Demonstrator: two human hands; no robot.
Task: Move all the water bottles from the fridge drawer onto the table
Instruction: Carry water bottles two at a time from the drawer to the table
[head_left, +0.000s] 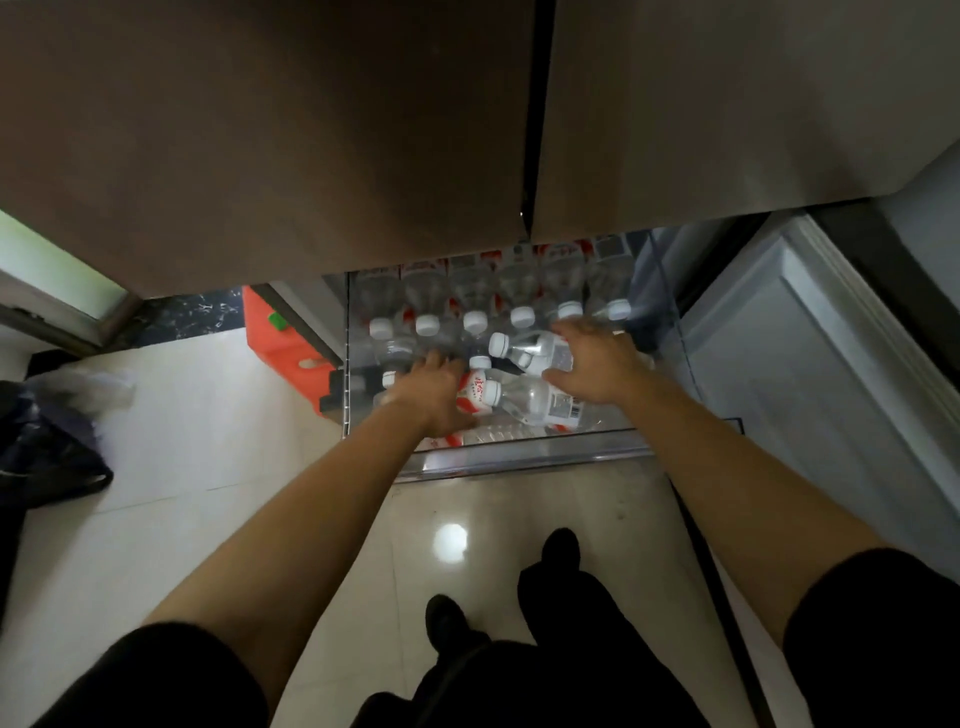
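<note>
The clear fridge drawer (519, 457) is pulled out below the brown fridge doors and holds several clear water bottles with white caps and red-white labels. A back row of bottles (475, 301) lies side by side with caps toward me. Loose bottles lie in front. My right hand (597, 364) is wrapped over one lying bottle (530, 351), whose cap points left. My left hand (434, 395) reaches down among the bottles at the drawer's left, next to a red-labelled bottle (480, 395); its fingers are hidden and I cannot tell what they hold.
Closed fridge doors (311, 130) overhang the drawer's back. An orange object (280, 343) stands left of the drawer. A dark bag (47, 441) lies on the glossy tile floor at far left. A pale cabinet side (805, 364) borders the right. My feet (498, 597) stand before the drawer.
</note>
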